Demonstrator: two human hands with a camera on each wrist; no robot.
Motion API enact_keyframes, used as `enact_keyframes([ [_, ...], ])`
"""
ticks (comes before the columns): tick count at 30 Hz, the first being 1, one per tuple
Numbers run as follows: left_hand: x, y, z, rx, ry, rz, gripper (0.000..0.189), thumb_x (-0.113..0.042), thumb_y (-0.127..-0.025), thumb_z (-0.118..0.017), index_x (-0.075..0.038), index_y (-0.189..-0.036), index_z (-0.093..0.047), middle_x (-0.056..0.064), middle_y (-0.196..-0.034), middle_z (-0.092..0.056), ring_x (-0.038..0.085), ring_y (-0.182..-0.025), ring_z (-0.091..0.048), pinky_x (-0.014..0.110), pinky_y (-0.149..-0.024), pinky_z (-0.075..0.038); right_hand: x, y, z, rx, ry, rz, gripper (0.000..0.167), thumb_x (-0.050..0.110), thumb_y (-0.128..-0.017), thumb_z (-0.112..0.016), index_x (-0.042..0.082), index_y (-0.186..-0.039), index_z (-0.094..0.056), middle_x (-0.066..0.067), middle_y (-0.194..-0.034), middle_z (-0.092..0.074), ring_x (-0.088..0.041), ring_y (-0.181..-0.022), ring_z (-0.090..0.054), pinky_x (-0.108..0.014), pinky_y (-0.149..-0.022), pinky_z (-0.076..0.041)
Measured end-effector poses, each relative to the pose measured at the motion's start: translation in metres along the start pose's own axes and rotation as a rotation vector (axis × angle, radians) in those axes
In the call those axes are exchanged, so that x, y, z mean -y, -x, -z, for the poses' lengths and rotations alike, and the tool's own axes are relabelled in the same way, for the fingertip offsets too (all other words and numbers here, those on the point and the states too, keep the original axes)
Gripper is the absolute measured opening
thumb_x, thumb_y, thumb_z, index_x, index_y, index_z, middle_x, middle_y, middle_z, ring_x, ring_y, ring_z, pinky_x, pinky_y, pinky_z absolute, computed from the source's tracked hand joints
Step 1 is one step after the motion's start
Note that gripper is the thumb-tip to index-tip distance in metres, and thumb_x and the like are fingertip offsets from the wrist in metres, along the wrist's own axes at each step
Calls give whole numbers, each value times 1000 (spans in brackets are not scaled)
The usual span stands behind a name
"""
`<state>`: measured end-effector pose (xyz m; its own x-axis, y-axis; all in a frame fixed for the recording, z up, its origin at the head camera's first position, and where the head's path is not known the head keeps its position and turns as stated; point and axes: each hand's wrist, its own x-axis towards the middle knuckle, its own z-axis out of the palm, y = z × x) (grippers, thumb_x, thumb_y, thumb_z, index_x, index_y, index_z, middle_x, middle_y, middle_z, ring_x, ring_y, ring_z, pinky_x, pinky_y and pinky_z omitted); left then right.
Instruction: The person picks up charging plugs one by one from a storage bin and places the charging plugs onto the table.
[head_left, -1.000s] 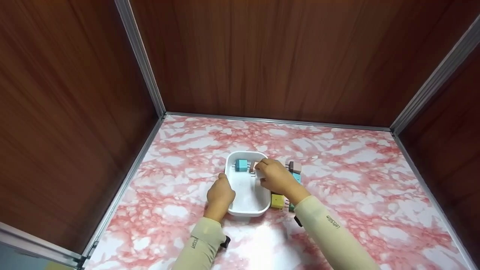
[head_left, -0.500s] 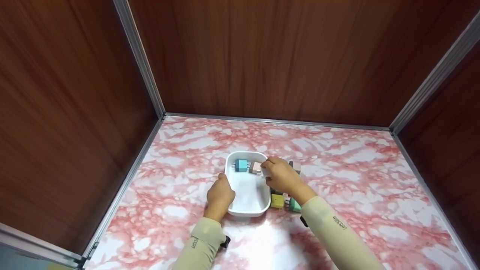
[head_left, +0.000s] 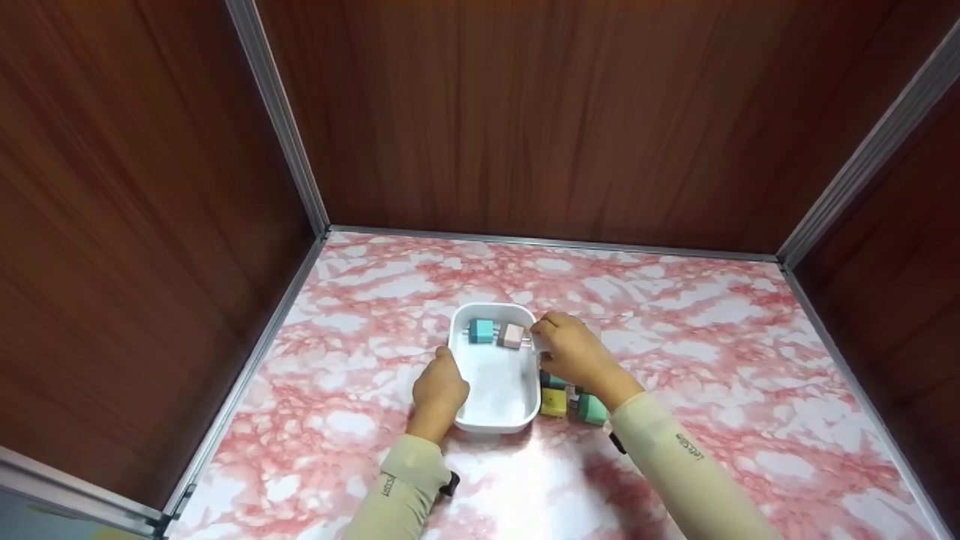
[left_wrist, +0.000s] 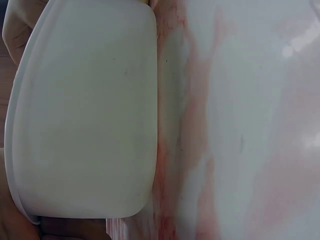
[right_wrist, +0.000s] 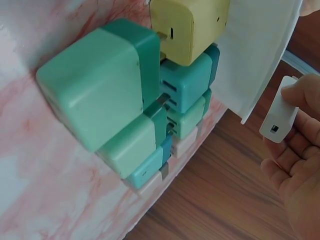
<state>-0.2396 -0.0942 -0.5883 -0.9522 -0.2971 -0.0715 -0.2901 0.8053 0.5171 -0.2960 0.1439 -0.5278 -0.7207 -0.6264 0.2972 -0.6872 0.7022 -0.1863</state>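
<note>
While the half-hidden left grip [head_left: 441, 386] clasps a tray [head_left: 496, 386], the right [head_left: 576, 352] pinches an adapter [right_wrist: 278, 111].

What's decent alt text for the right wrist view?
A right hand pinches a white wall charger beside a white tub. Green, turquoise, pale pink and yellow wall chargers sit in two rows on a red-and-white marbled tabletop.

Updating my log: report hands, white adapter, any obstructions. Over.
Left hand grips white tub. Right hand pinches white power adapter near tub's right side. Nothing visibly blocking.
</note>
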Motion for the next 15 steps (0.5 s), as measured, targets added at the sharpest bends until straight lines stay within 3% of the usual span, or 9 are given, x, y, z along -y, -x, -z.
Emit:
enact_keyframes([
  [6,0,0,0,5,-1,-2,57,-11,-86,-71,2,-137,-49,16,-107,-74,34,-97,-73,51,-78,-56,-5,5,3,-9,-1,9,42,7,-75,-84,4,-113,-69,-8,-108,-67,-27,-99,-64,-44,-92,-53],
  [15,0,0,-1,-15,-17,1,53,-11,-85,-71,0,-132,-51,15,-103,-74,34,-94,-73,51,-76,-56,-15,13,4,-14,16,6,44,2,-73,-80,2,-115,-68,-10,-104,-67,-28,-94,-65,-45,-88,-55],
])
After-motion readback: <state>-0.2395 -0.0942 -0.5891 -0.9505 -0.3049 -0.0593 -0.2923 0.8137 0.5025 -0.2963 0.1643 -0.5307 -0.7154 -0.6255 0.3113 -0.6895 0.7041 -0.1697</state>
